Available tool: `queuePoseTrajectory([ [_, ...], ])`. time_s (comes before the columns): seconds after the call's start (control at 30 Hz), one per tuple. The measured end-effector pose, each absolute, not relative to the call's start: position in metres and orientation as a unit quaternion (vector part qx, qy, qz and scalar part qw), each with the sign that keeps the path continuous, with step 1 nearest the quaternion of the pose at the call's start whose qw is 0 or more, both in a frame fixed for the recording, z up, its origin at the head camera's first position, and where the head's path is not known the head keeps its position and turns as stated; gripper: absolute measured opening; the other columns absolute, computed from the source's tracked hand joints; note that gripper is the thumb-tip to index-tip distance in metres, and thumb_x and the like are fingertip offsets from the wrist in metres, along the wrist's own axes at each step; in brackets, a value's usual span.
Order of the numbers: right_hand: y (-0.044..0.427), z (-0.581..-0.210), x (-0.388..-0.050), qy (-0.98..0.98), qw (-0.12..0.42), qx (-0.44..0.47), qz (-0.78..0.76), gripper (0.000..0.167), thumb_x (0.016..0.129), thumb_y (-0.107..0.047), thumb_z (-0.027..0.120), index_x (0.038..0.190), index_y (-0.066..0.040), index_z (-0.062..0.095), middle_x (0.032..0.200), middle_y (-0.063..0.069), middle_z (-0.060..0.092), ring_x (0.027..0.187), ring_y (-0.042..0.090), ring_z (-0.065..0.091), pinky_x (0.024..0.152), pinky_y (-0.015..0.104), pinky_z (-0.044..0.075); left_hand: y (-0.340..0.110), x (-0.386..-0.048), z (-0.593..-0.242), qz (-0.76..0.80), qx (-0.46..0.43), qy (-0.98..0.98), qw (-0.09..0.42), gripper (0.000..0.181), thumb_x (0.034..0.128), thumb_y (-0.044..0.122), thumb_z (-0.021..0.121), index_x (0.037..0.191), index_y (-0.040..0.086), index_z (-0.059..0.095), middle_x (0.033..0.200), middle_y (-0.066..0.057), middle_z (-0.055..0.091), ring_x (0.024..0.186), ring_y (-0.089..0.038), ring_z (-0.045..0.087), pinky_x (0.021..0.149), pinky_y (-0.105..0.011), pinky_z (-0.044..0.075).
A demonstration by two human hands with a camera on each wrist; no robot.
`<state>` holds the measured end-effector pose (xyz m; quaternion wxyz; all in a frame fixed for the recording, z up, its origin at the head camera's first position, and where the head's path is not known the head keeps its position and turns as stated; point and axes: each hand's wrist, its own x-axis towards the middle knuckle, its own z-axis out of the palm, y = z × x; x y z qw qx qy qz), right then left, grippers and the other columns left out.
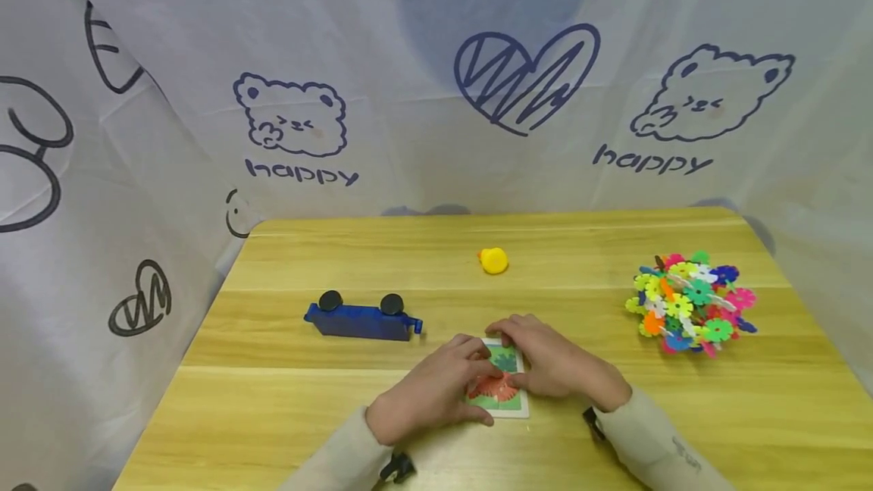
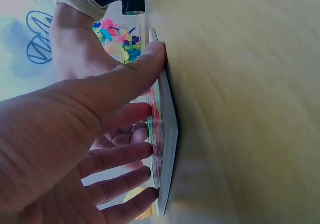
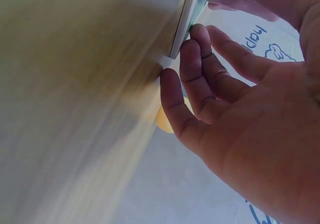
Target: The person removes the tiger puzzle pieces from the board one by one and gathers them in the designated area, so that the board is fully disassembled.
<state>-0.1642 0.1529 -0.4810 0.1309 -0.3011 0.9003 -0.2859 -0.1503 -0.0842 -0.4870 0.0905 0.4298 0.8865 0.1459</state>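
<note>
A small picture board (image 1: 498, 404) with a white border lies flat on the table, showing a red figure on green. My left hand (image 1: 436, 389) is over its left side. In the left wrist view, the fingertips (image 2: 145, 149) touch the printed face, while the thumb rests at the board's edge. From the right, my right hand (image 1: 559, 362) reaches to the board's far edge and right side. The right wrist view shows its fingers (image 3: 190, 58) slightly bent around the board's corner, some touching it and one on the table. Both hands cover parts of the picture.
A blue toy vehicle (image 1: 364, 322) with black wheels lies on its side at the left. Behind the board sits a yellow rubber duck (image 1: 494, 261). A pile of colourful flower-shaped plastic pieces (image 1: 689, 305) stands at the right. White printed cloth (image 1: 409, 127) hangs beyond the wooden table (image 1: 273, 400).
</note>
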Motion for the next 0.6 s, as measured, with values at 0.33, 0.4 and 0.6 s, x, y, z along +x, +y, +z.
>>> queuePoseTrajectory([
  [0.33, 0.1485, -0.4767, -0.1633, 0.918, 0.122, -0.256, -0.279, 0.075, 0.087, -0.014, 0.093, 0.152, -0.009, 0.056, 0.106, -0.006, 0.06, 0.103, 0.015, 0.05, 0.09, 0.033, 0.046, -0.0848, -0.1501, -0.4854, 0.144, 0.422, 0.891, 0.09, 0.055, 0.0871, 0.05, 0.09, 0.133, 0.022, 0.078, 0.127, 0.005, 0.067, 0.119, -0.014, 0.058, 0.105, -0.027, 0.054],
  [0.4, 0.1487, -0.4753, -0.1629, 0.924, 0.117, -0.241, -0.272, 0.079, 0.084, -0.018, 0.096, 0.152, -0.009, 0.056, 0.106, -0.007, 0.061, 0.099, 0.013, 0.05, 0.086, 0.03, 0.047, -0.085, -0.15, -0.4858, 0.144, 0.42, 0.891, 0.092, 0.056, 0.0874, 0.05, 0.09, 0.134, 0.022, 0.077, 0.132, 0.003, 0.068, 0.123, -0.015, 0.059, 0.109, -0.029, 0.054],
  [0.6, 0.1498, -0.4757, -0.1623, 0.927, 0.116, -0.237, -0.268, 0.079, 0.082, -0.019, 0.098, 0.149, -0.008, 0.059, 0.105, -0.007, 0.065, 0.096, 0.011, 0.053, 0.084, 0.029, 0.05, -0.0861, -0.15, -0.489, 0.144, 0.407, 0.897, 0.092, 0.063, 0.0872, 0.053, 0.09, 0.14, 0.023, 0.073, 0.151, -0.002, 0.063, 0.14, -0.019, 0.057, 0.118, -0.036, 0.054],
])
